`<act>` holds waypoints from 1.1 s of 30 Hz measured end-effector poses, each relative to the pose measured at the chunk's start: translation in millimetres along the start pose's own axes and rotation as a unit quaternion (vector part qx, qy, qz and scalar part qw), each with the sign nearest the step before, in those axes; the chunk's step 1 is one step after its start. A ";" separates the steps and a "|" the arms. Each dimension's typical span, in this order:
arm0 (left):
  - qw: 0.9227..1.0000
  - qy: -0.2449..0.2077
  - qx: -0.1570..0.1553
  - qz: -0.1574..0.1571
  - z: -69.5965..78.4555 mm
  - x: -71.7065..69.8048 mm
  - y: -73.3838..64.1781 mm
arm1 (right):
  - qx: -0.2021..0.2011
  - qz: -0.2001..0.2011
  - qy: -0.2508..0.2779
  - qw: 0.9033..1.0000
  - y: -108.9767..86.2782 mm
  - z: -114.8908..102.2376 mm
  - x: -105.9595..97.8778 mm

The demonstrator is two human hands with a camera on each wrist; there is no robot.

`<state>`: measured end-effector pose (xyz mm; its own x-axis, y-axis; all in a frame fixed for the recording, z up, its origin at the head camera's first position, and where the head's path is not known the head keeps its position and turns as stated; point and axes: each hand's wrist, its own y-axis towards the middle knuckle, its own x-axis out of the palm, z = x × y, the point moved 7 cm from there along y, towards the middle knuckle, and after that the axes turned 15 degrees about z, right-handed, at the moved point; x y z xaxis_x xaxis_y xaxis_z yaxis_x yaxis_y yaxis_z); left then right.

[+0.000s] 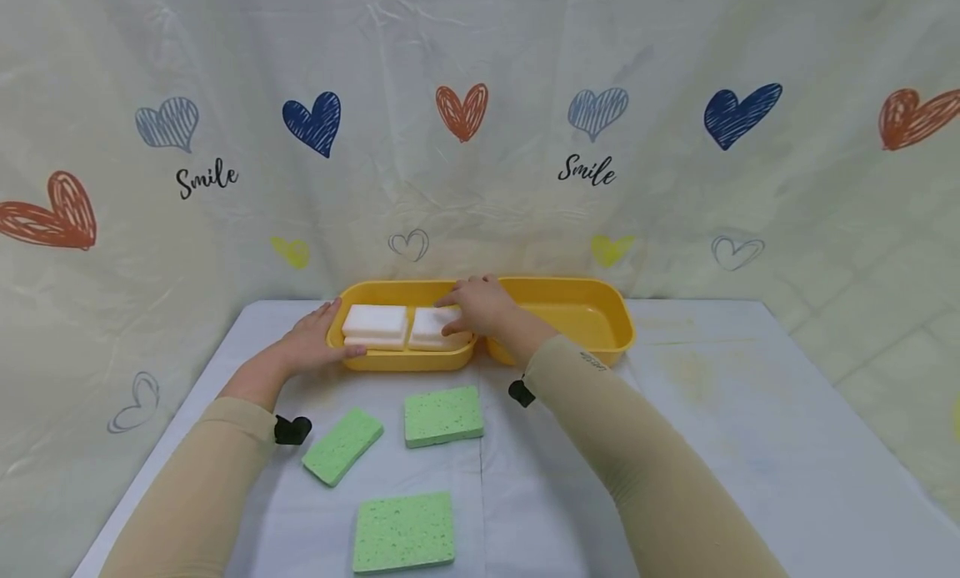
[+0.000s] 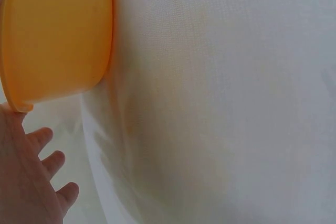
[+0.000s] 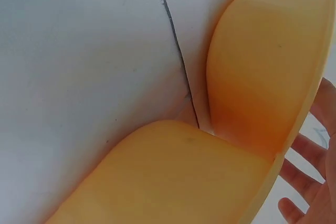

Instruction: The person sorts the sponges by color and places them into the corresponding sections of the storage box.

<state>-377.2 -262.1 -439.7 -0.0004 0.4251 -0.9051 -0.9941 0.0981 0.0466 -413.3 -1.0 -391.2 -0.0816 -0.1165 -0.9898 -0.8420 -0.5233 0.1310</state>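
My left hand [image 1: 309, 340] rests at the left end of a yellow plastic tub [image 1: 420, 361], its thumb over the front rim and its fingers spread along the side. In the left wrist view, the fingers [image 2: 53, 162] of this hand extend past the tub's rim. White sponge blocks [image 1: 375, 321] lie inside the tub in two side-by-side groups, stacked at the left. Over the tub's right part, my right hand [image 1: 486, 305] is spread with its thumb and fingertips at the right white block [image 1: 431, 328], partly covering it. Its fingers [image 3: 310, 153] look apart in the right wrist view.
A second yellow tub [image 1: 573, 290] adjoins the first on its right, partly behind my right forearm. Three green sponges [image 1: 444, 415] lie on the white-covered table [image 1: 720, 444] nearer to me. Behind stands a pale curtain [image 1: 517, 211] printed with hearts.
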 end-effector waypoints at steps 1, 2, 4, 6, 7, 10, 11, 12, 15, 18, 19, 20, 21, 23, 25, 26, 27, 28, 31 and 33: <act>1.000 0.000 0.000 0.000 0.5 -0.1 0.1 | 0.001 0.001 0.005 1.000 -1.2 0.1 -1.6; 1.000 -0.001 0.001 0.000 0.7 -0.2 0.2 | 0.001 0.002 0.007 1.000 -2.5 0.2 -3.0; 1.000 -0.001 0.000 0.001 1.3 0.0 0.1 | 0.002 0.008 0.014 1.000 -5.4 0.8 -6.2; 1.000 -0.001 0.001 0.001 1.6 0.2 0.0 | 0.006 0.014 0.021 1.000 -8.8 2.1 -10.3; 1.000 -0.001 0.000 0.001 1.5 0.5 0.1 | 0.008 0.017 0.026 1.000 -10.7 2.9 -12.5; 1.000 -0.001 0.000 0.000 1.7 0.9 -0.1 | 0.017 0.028 0.039 0.999 -16.3 6.6 -19.6; 1.000 -0.002 -0.001 0.000 1.7 0.9 0.0 | 0.020 0.031 0.047 0.998 -18.3 8.1 -22.2; 1.000 -0.002 -0.001 0.000 1.8 1.0 0.0 | 0.023 0.036 0.055 0.998 -20.3 9.8 -24.7; 1.000 0.001 -0.002 -0.002 1.7 1.4 0.2 | 0.020 0.052 0.075 0.996 -26.5 15.4 -32.0; 1.000 0.001 0.000 -0.002 2.1 1.3 -0.3 | 0.015 0.067 0.088 0.994 -34.2 23.1 -38.3; 1.000 0.001 0.001 -0.002 2.1 1.3 -0.5 | 0.014 0.070 0.087 0.994 -37.1 26.2 -40.0; 1.000 -0.001 0.001 -0.001 2.4 1.1 -0.9 | 0.015 0.072 0.088 0.993 -40.1 29.6 -41.7; 1.000 -0.002 0.001 -0.001 2.3 1.1 -1.2 | 0.016 0.074 0.088 0.993 -43.3 33.0 -43.2; 1.000 -0.002 0.000 -0.001 2.4 0.9 -2.1 | 0.026 0.072 0.094 0.993 -49.9 40.3 -46.1; 1.000 -0.001 0.000 -0.003 2.0 1.2 -2.7 | 0.041 0.071 0.099 0.992 -57.4 49.2 -47.8; 1.000 -0.001 -0.001 -0.004 2.0 1.3 -3.0 | 0.048 0.072 0.105 0.991 -61.1 53.8 -48.6; 1.000 0.000 -0.002 -0.005 1.7 1.6 -3.1 | 0.055 0.072 0.107 0.990 -65.2 58.9 -49.2; 1.000 0.001 -0.001 -0.006 1.7 1.9 -3.1 | 0.063 0.071 0.111 0.989 -69.8 64.1 -50.1; 1.000 0.002 -0.001 -0.006 2.5 2.1 -2.8 | 0.082 0.074 0.109 0.988 -84.1 80.9 -52.1; 1.000 0.003 -0.001 -0.005 3.6 1.8 -2.7 | 0.090 0.079 0.101 0.988 -94.8 92.3 -54.0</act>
<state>-374.1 -258.3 -439.9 0.0091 0.4193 -0.9078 -0.9943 0.1006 0.0365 -378.3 132.8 -355.4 -0.1262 -0.3608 -0.9241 -0.9100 -0.3287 0.2527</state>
